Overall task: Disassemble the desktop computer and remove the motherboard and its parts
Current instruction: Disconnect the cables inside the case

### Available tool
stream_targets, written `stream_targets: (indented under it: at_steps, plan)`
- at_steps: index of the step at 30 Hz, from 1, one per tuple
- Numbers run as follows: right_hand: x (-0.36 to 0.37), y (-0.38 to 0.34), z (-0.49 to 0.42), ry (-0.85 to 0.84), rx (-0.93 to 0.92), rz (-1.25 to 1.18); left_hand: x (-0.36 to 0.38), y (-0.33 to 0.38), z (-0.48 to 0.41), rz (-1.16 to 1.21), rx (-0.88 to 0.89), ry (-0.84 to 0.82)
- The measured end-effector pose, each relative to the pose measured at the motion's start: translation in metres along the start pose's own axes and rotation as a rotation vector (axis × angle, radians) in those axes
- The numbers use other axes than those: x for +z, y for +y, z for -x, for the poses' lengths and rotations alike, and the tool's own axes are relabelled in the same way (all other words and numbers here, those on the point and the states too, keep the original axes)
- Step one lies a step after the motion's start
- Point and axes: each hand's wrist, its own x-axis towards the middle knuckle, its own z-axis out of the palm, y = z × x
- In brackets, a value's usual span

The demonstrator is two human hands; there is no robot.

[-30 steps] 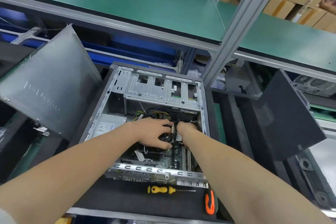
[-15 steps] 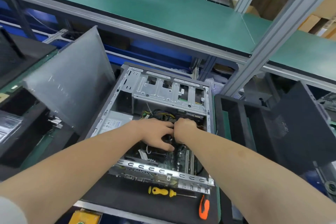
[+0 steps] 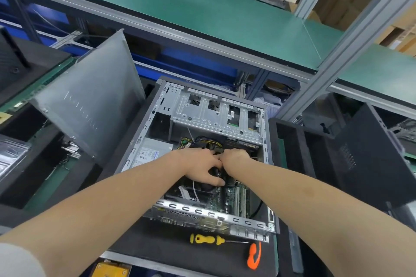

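Left hand (image 3: 201, 167) splayed over black cooler (image 3: 203, 188) inside open case (image 3: 137, 148), grip released; right hand (image 3: 235, 159) curled alongside, grip contents hidden: cannot tell.

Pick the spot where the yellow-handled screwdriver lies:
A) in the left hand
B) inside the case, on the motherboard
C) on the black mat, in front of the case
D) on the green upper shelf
C: the yellow-handled screwdriver lies flat on the black mat, just in front of the open computer case and next to the orange-handled tool, with no hand on it.
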Motion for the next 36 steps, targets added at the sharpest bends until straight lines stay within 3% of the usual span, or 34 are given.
stream_targets:
  at_steps: [9,16,19,22,25,27,31,36]
  plan:
    - [-0.004,0.01,0.016,0.014,0.024,0.018,-0.001,0.002,0.002,-0.004,0.029,-0.036]
    - [-0.02,0.017,0.048,0.091,-0.011,-0.108,-0.003,0.0,0.002,0.056,0.191,0.127]
    - [-0.028,0.021,0.06,0.003,0.043,-0.3,-0.008,-0.003,0.007,0.07,0.186,0.12]
    - [-0.032,0.028,0.067,-0.129,0.075,-0.672,-0.01,0.0,0.013,0.043,0.164,0.109]
    - [-0.035,0.034,0.074,-0.174,0.095,-1.14,-0.01,0.011,0.017,-0.153,0.141,0.14]
    - [-0.035,0.037,0.079,-0.171,0.086,-1.324,-0.009,0.018,0.019,-0.262,0.142,0.187]
    - [-0.027,0.043,0.09,-0.143,0.043,-1.418,-0.008,0.022,0.025,-0.291,0.102,0.242]
    - [-0.01,0.044,0.096,-0.1,-0.022,-1.33,-0.022,0.03,0.035,-0.361,-0.131,0.241]
